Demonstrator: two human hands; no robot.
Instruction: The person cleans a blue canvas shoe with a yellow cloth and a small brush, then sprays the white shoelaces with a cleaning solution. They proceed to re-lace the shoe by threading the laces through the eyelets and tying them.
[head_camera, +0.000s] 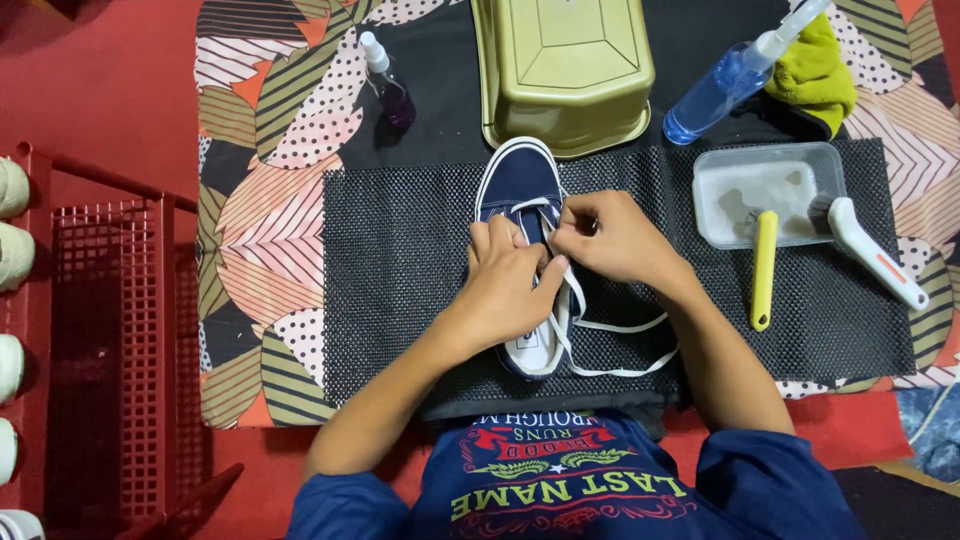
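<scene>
A navy sneaker (522, 190) with a white sole is laid toe-away on a black dotted mat (400, 270), at the middle of a table covered by a leaf-patterned cloth (260, 150). The left hand (505, 285) is rested over the shoe's middle, its fingers curled on the upper and the lacing. The right hand (612, 238) is closed in a pinch on the white lace (610, 345) near the eyelets; the loose lace is trailed in loops over the mat to the right of the heel.

Just beyond the toe, almost touching it, an olive plastic basin (565, 70) is set upside down. A small spray bottle with purple liquid (388, 85) is stood to its left, and a blue spray bottle (725, 80) is laid tilted to its right, beside a yellow-green cloth (815, 70). On the mat to the right, a clear tub (765, 190) with white contents is placed, well apart from the shoe; a yellow-handled brush (764, 270) and a white-handled brush (870, 250) are leaned on its near edge. A red wire rack (110, 340) is seen at the left, beside the table, with pale shoes (12, 250) at the frame edge.
</scene>
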